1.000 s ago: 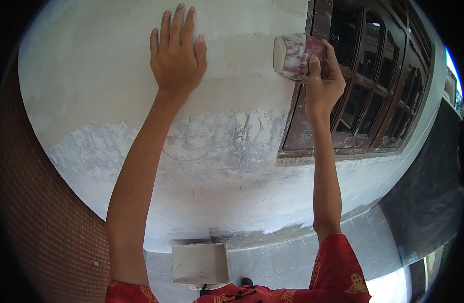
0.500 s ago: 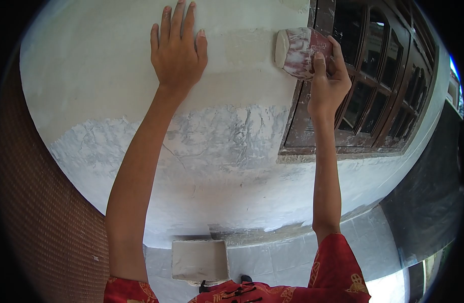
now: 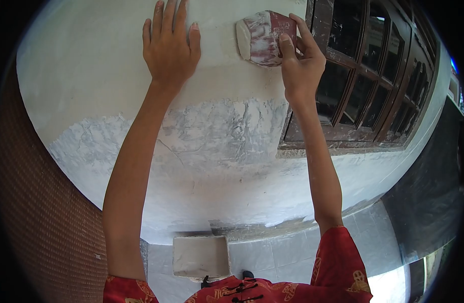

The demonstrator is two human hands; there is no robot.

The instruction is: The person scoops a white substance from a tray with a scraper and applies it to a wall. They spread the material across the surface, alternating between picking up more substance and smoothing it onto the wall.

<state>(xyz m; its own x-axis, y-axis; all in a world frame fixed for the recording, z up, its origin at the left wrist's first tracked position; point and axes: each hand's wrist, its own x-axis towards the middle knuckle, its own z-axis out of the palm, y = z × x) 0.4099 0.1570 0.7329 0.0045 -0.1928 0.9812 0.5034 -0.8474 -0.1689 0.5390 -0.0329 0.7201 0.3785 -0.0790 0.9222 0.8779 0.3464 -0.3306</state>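
Note:
My right hand [image 3: 303, 63] grips a dark red putty scraper [image 3: 270, 38], thumb on its near face and fingers behind. White putty smears the scraper, and a thick pale band of it lies along the left edge, which is against or very close to the wall [image 3: 216, 86]. Left of it, my left hand [image 3: 172, 50] lies flat on the wall, fingers stretched out and holding nothing. Below both hands runs a rough, bluish-white patch [image 3: 232, 129] of wall, while the area around the hands looks smoother and cream coloured.
A brown wooden window [image 3: 363, 76] with glass panes borders the wall on the right. On the grey tiled floor [image 3: 287, 252] stands a rectangular tray [image 3: 201, 256] of pale material near my feet. Woven matting [image 3: 50, 212] covers the left side; a dark sheet [image 3: 424, 197] hangs at right.
My right hand and the scraper have moved left and slightly up across the wall, away from the window frame. The left hand stays flat, shifted only slightly in view.

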